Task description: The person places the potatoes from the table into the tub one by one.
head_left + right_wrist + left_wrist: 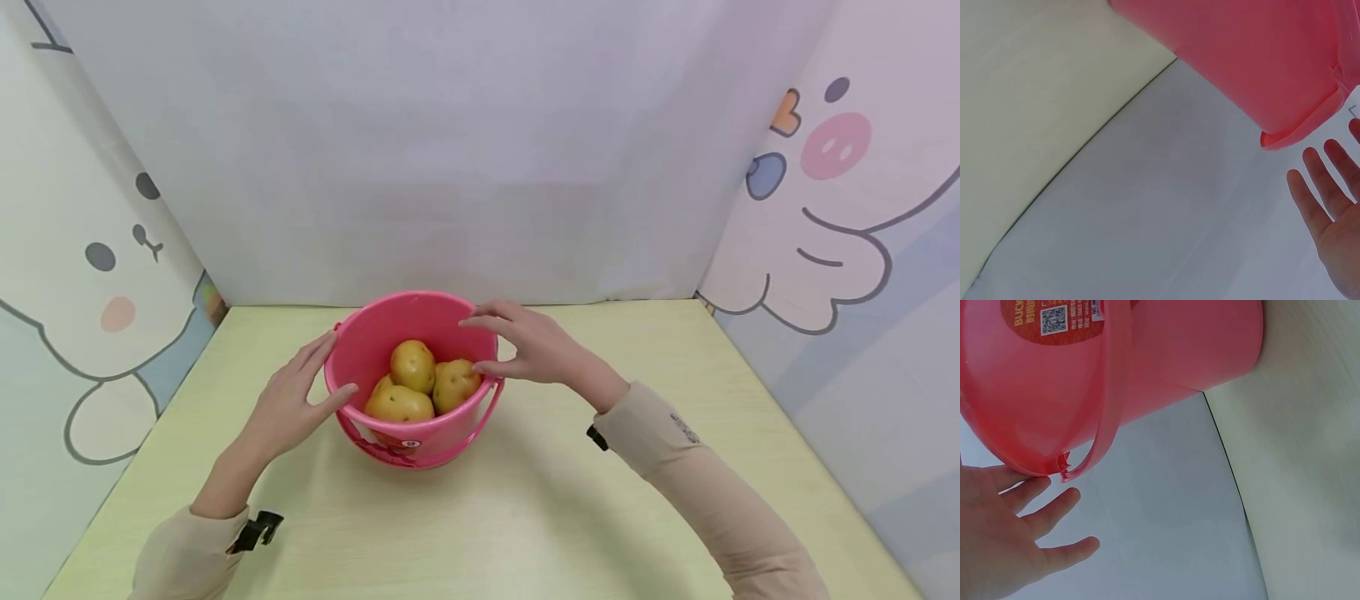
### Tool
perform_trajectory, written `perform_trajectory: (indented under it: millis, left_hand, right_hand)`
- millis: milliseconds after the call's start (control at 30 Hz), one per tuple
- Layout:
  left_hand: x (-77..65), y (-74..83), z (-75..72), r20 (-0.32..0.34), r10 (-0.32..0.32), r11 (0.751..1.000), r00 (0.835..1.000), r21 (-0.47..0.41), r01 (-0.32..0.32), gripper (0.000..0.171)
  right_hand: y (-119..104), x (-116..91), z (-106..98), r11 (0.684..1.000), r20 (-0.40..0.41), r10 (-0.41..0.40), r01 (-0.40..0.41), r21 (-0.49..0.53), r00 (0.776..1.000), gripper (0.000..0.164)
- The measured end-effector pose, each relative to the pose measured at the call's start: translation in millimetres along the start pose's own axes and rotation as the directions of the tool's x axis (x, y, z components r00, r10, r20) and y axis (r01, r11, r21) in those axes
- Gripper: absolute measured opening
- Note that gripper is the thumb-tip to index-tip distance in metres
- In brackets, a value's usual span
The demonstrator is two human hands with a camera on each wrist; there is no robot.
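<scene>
A pink plastic bucket [442,440] stands on the table, with several yellow potatoes [401,404] at the bottom of it. Its handle [491,408] hangs down at the front. My left hand [288,408] is at the left rim, thumb over the edge and the other fingers spread along the outside. In the left wrist view, fingertips [1038,482] lie right at the rim beside the handle's hinge. My right hand [536,343] hovers over the right rim with loosely extended fingers and nothing in it. Spread fingers [1317,181] show past the rim in the right wrist view.
The pale yellow table [480,533] reaches back to a white cloth wall [480,167]. Side panels with cartoon animals stand at the left [97,308] and right [847,225]. A black strap clip [257,532] sticks out at the left sleeve.
</scene>
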State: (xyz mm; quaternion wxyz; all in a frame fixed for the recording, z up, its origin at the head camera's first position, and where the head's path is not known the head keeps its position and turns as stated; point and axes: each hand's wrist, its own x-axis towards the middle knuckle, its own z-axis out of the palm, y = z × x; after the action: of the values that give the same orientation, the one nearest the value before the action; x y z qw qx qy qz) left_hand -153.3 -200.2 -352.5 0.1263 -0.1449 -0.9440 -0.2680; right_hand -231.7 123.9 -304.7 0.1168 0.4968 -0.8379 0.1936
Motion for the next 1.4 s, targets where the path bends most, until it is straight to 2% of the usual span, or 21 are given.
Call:
perform_trajectory:
  millis: [433,1167,1400]
  left_hand:
    - [0.7,0.4,0.9,0.011,-0.011,1.0,1.0,0.001,0.011,0.076]
    - [0.0,-1.8,3.3,-0.038,0.016,0.999,0.999,0.041,-0.015,0.074]
    - [-0.3,-4.1,6.0,-0.077,0.05,0.998,0.996,0.053,-0.046,0.073]
  right_hand:
    - [9.5,-31.3,-6.9,0.997,-0.038,0.07,-0.071,-0.024,0.997,0.056]
    - [18.9,-85.0,-10.5,0.987,-0.082,0.148,-0.153,-0.048,0.986,0.055]
    - [19.1,-99.3,-6.3,0.982,-0.092,0.175,-0.181,-0.052,0.98,0.054]
